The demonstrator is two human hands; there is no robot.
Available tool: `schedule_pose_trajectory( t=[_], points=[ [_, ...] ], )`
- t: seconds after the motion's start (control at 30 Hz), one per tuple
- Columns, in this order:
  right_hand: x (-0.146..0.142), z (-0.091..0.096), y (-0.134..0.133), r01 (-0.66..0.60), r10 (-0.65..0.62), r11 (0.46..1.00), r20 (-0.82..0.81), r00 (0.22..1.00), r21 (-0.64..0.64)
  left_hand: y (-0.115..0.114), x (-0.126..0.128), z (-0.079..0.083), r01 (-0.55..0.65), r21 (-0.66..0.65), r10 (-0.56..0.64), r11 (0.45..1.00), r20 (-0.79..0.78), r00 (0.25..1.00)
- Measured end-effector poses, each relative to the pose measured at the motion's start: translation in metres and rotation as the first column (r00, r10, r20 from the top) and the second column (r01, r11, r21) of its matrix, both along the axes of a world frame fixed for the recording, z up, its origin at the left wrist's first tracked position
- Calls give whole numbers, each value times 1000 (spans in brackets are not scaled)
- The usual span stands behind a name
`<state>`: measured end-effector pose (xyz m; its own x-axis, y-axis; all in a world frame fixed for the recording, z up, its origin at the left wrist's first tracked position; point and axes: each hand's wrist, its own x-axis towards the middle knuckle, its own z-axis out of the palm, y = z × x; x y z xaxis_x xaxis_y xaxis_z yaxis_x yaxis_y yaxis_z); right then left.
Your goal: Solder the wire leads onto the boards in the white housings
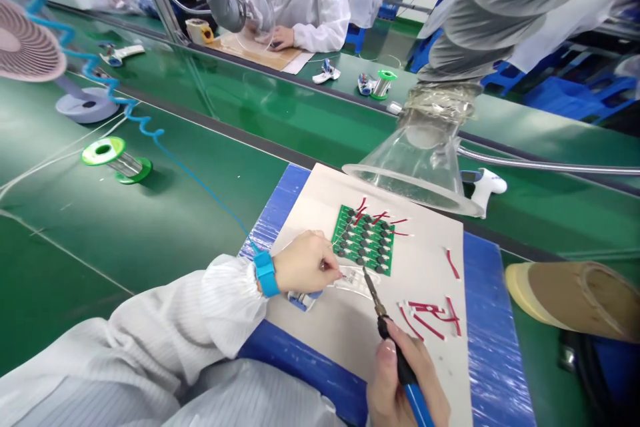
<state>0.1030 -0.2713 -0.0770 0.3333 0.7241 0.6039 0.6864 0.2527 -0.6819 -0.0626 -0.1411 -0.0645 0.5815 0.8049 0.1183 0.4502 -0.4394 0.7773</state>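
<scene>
My right hand [403,373] grips a soldering iron [400,353] by its black and blue handle. The iron's tip points up and left, close to the lower edge of a green circuit board [345,240] with rows of round black parts. My left hand [307,260], wearing a blue wrist strap [266,273], has thumb and forefinger pinched on a thin solder wire [343,235]. Just beyond those fingertips lies a whitish curved plastic piece [357,281], partly hidden. Under the left wrist, a small blue and white part [303,300] shows.
Short red wires [427,310] lie on the pale board [345,340], others on the circuit board. A clear fume hood [415,167] hangs behind. A solder spool [117,160] and a fan [30,47] stand left, a brown roll [575,297] right. A co-worker [300,7] sits opposite.
</scene>
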Motion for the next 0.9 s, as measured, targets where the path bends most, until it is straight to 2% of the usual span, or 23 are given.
schedule_pose_trajectory(
  t=[0.23,0.5,0.9],
  points=[
    [8,-12,-11,-41,42,999,28,999,-19,1,0,-2,-9,-36,10,999,21,1000],
    [10,-8,-9,-68,68,998,107,992,-4,2,1,-3,-29,-100,32,995,30,999],
    [9,-10,-10,-52,51,999,114,992,13,1,1,0,-41,-59,41,997,-4,999]
  ],
)
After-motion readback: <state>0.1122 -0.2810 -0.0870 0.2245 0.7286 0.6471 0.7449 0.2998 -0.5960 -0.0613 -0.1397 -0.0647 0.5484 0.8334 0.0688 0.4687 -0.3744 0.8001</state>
